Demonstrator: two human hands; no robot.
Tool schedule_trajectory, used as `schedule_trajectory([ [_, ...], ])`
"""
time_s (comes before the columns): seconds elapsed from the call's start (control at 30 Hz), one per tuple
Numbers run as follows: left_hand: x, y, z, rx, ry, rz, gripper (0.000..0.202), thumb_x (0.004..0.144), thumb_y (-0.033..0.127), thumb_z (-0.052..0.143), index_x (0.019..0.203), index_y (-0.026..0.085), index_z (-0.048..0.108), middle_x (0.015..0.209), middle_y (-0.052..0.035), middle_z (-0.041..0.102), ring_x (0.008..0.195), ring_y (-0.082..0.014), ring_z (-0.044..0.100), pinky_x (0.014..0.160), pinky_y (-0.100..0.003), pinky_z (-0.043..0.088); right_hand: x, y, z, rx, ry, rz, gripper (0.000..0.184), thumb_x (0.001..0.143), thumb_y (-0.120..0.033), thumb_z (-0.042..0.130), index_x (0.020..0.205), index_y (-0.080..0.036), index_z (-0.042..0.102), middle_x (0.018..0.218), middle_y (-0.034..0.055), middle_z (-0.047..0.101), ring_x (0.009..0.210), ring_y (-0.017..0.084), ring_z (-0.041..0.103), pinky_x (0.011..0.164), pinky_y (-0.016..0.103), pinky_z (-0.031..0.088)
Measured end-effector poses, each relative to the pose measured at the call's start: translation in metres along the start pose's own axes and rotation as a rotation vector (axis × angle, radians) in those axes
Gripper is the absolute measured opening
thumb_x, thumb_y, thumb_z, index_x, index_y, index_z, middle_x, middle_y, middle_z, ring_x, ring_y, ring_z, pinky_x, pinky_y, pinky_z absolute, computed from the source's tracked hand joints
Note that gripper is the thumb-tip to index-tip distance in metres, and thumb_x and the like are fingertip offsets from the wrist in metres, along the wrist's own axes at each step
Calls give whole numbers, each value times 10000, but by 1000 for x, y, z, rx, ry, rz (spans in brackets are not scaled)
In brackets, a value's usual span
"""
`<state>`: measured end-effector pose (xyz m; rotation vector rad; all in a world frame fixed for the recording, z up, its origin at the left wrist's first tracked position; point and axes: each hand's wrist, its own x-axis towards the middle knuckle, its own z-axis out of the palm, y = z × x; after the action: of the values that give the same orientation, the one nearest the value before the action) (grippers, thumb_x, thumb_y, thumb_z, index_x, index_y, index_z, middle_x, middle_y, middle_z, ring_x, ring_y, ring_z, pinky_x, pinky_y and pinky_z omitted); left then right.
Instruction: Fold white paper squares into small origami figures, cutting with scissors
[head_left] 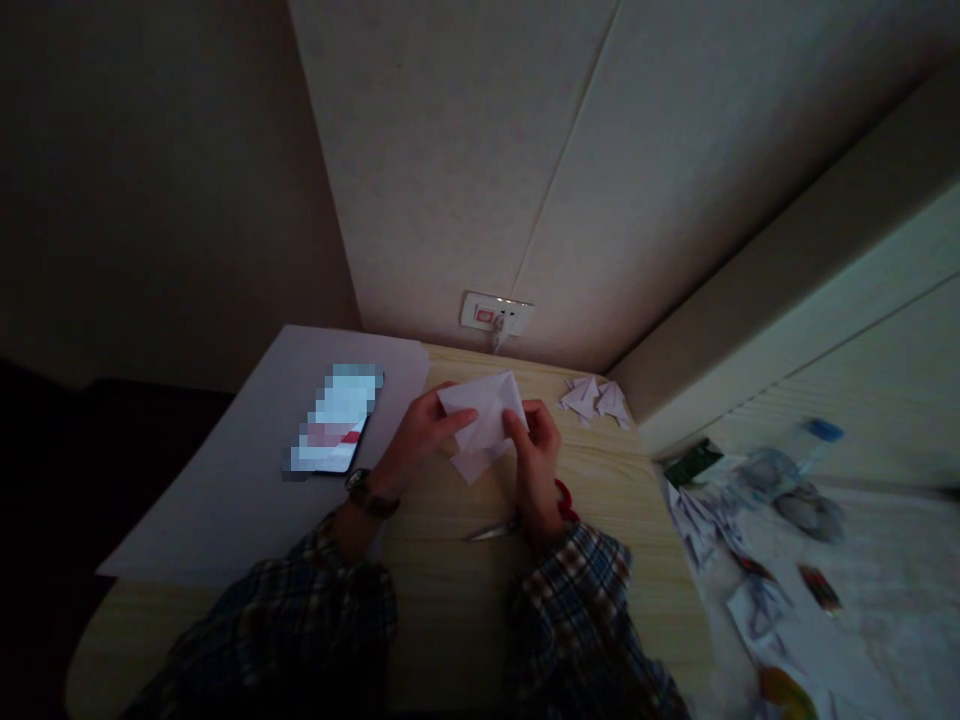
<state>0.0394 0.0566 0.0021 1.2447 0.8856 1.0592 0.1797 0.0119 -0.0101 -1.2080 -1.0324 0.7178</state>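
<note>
A dark phone (334, 420) lay on a large white sheet (225, 480) on the pale wooden table (450, 600). Small folded paper figures (596, 398) sat by the wall. The white folded paper (484, 415) was held above the table, the left hand (420, 435) gripping its left edge and the right hand (536, 455) its right, both grips pinched closed on it. Red-handled scissors (491, 532) lay mostly hidden under the right wrist.
</note>
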Motion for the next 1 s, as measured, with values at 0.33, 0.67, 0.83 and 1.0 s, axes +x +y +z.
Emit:
schedule_trajectory([
  [0.33, 2, -8, -1, 209, 23, 160, 136, 774, 284, 602, 872, 198, 566, 867, -26, 632, 882, -213, 588, 803, -330, 480, -3, 4, 3, -84, -53, 24, 161, 812, -357, 620, 845, -200, 629, 792, 0, 642, 747, 171, 564, 685, 285, 454],
  [0.67, -1, -5, 3, 320, -69, 146, 75, 848, 270, 478, 818, 203, 495, 850, -26, 591, 882, -210, 560, 828, -339, 443, -1, 7, 2, -70, -27, 81, 201, 777, -371, 647, 722, -189, 585, 656, -34, 558, 610, 130, 481, 556, 238, 397],
  [0.83, -4, 0, 6, 304, -71, 103, 122, 866, 314, 457, 852, 203, 504, 805, -26, 588, 839, -215, 565, 773, -335, 460, 0, 6, 3, -49, -51, 95, 197, 762, -344, 654, 683, -196, 552, 614, -47, 516, 577, 121, 447, 520, 227, 363],
  [1.0, -4, 1, 7, 277, -40, 80, 145, 864, 323, 455, 832, 197, 518, 773, -14, 577, 796, -198, 559, 726, -308, 458, 1, 7, 3, -35, -57, 108, 199, 755, -341, 654, 679, -193, 545, 619, -44, 511, 570, 120, 438, 519, 232, 359],
])
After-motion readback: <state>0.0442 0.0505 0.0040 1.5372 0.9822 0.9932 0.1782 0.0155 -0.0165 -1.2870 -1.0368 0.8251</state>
